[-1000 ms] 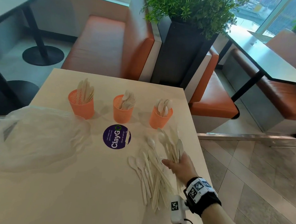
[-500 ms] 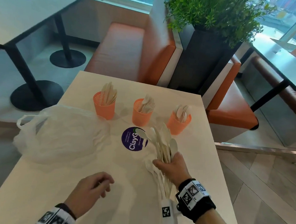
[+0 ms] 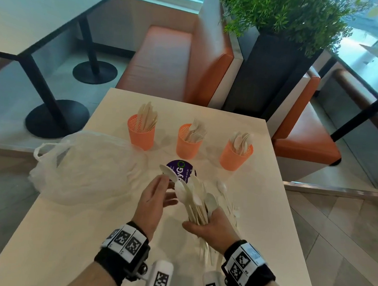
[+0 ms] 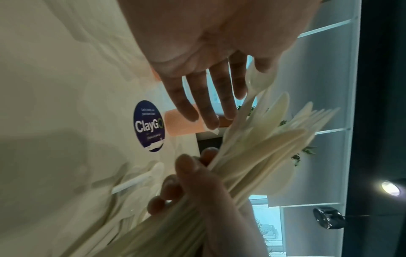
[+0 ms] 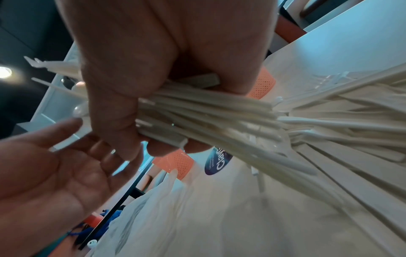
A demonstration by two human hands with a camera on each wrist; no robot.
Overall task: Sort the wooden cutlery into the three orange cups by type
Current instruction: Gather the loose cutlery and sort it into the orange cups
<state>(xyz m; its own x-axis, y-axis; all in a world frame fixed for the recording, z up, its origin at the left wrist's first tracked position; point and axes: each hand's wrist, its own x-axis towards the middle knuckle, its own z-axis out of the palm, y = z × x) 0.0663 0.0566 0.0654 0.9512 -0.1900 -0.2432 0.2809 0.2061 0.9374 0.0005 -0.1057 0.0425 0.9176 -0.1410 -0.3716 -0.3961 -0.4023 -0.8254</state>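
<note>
We see the right hand [image 3: 211, 228] wrapped tightly round a thick bundle [image 3: 196, 200] of pale cutlery, gripping the handles while the spoon bowls fan up and away over the table [image 3: 256, 213]. The left hand [image 3: 152, 201] is open just beside the bundle, fingers straight and spread, their tips near the topmost spoon; from the head view we cannot tell whether they touch it. More loose cutlery [image 3: 228, 202] lies on the table just right of and under the bundle, partly hidden by the right hand. Beyond the hands, a round purple sticker [image 3: 182, 169] sits on the tabletop, half covered by the spoon bowls. Further back stand the three orange cups in a row: the left cup [image 3: 141, 135] holds what look like knives, the middle cup [image 3: 189, 144] forks, and the right cup [image 3: 236, 156] spoons, though the detail is soft at that distance. A crumpled white plastic bag [image 3: 87, 165] spreads across the table's left side, close to the left cup and the left hand. Behind the table we see an orange bench [image 3: 177, 62] and a dark planter [image 3: 270, 68] with green foliage.
</note>
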